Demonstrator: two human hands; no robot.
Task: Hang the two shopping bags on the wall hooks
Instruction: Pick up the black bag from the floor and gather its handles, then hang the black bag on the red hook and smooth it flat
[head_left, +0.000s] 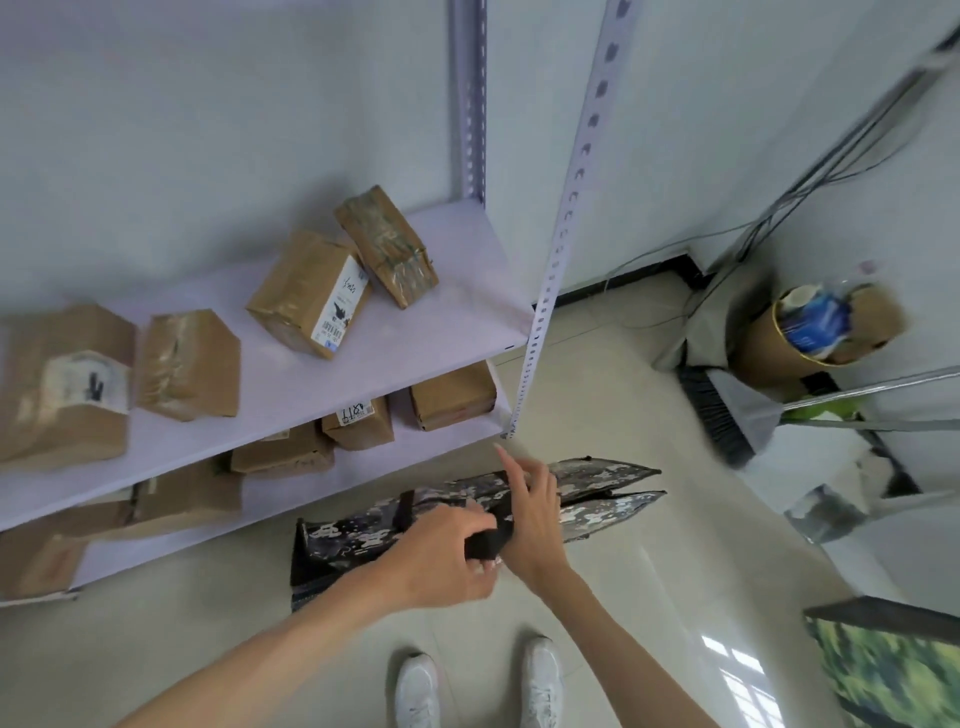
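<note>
Two hands are on the dark camo bag (597, 488), which stands on the floor (597, 395) right next to the metal shelf (405, 332). The left hand (441, 556) is closed around the black strap (491, 535), and the right hand (535, 509) pinches the same strap from the other side, one finger sticking out. A second bag, green camo (893, 670), sits well apart at bottom right. Cardboard boxes (311, 291) fill the shelf, and white shoes (415, 691) show below.
</note>
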